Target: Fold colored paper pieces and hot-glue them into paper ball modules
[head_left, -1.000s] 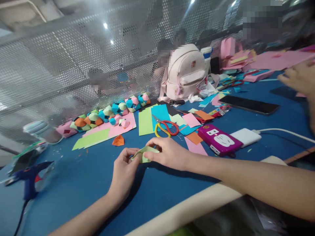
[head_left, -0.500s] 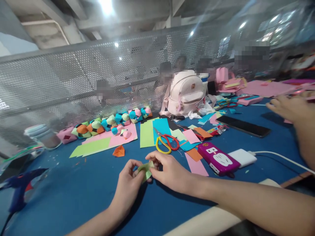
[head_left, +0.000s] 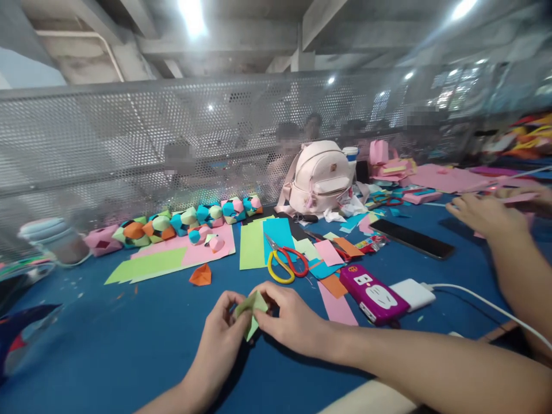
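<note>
head view: hands [head_left: 287,316] pinch folded green paper [head_left: 257,302]

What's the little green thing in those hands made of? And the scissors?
The green piece looks like matte paper: thin, straight-edged, no shine. The scissors have narrow gray blades, probably metal; their smooth, brightly colored handles are maybe plastic.

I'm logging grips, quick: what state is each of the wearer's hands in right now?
Left hand: closed, holding the light green paper.
Right hand: closed, holding the same light green paper.
</note>
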Motion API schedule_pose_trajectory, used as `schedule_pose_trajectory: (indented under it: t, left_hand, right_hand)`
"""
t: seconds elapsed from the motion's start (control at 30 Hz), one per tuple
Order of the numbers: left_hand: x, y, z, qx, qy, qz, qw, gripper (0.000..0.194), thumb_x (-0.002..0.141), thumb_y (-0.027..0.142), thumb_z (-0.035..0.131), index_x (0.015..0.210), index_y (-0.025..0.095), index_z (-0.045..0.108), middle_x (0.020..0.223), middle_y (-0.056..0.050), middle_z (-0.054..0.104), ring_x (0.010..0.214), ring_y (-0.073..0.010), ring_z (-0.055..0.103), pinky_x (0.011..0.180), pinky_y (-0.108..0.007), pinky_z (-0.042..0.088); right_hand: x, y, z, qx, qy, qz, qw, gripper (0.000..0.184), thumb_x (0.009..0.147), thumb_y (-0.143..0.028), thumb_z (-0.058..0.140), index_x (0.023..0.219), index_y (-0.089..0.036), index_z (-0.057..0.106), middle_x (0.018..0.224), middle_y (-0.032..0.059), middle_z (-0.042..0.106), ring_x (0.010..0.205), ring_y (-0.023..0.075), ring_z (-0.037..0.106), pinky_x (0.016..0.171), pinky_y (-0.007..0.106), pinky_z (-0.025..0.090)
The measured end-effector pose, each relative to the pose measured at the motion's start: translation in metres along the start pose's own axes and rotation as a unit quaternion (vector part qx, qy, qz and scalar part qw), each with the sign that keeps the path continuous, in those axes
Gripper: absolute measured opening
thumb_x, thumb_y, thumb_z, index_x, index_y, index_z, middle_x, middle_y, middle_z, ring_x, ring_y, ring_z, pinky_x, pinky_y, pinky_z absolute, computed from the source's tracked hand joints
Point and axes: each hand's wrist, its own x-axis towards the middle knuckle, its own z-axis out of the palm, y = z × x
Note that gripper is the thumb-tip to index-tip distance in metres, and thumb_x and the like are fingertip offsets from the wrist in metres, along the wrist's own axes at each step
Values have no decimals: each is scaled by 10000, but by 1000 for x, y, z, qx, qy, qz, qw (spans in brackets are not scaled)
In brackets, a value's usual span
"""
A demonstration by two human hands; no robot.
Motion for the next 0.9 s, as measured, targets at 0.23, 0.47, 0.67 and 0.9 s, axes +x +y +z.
schedule_pose_trajectory:
  t: [0.23, 0.47, 0.67, 0.9]
  left_hand:
    - [0, 2, 2, -30, 1, -18, 999, 260, 677, 361, 674, 706, 200, 472, 613, 50, 559, 495, -139, 576, 526, -269, 461]
    - [-5, 4, -1, 3, -4, 17, 1000, 217, 682, 332, 661, 701, 192, 496, 643, 38, 553, 566, -124, 550, 561, -244, 439]
    - [0, -6, -8, 64, 30, 58, 996, 131, 661, 260, 641, 649, 185, 535, 658, 13, 573, 618, -132, 517, 571, -231, 422]
    - [0, 2, -3, 83, 20, 32, 996, 213, 663, 353, 656, 657, 184, 527, 639, 23, 555, 617, -128, 493, 566, -223, 409]
  right_hand:
    - [-1, 0, 3, 55, -40, 34, 997, 110, 767, -99, 499, 818, -196, 499, 651, -39, 597, 609, 110, 593, 565, 206, 428]
    - [1, -1, 1, -23, -11, 7, 1000, 119, 730, -69, 517, 755, -184, 531, 699, -27, 582, 641, 106, 534, 599, 216, 405]
    - [1, 3, 4, -37, 9, -14, 999, 135, 691, -56, 521, 747, -177, 541, 699, -34, 527, 631, 94, 477, 582, 211, 365]
    - [3, 5, 2, -1, 13, 14, 1000, 129, 700, -92, 527, 765, -193, 478, 638, -63, 475, 559, 78, 434, 507, 193, 326]
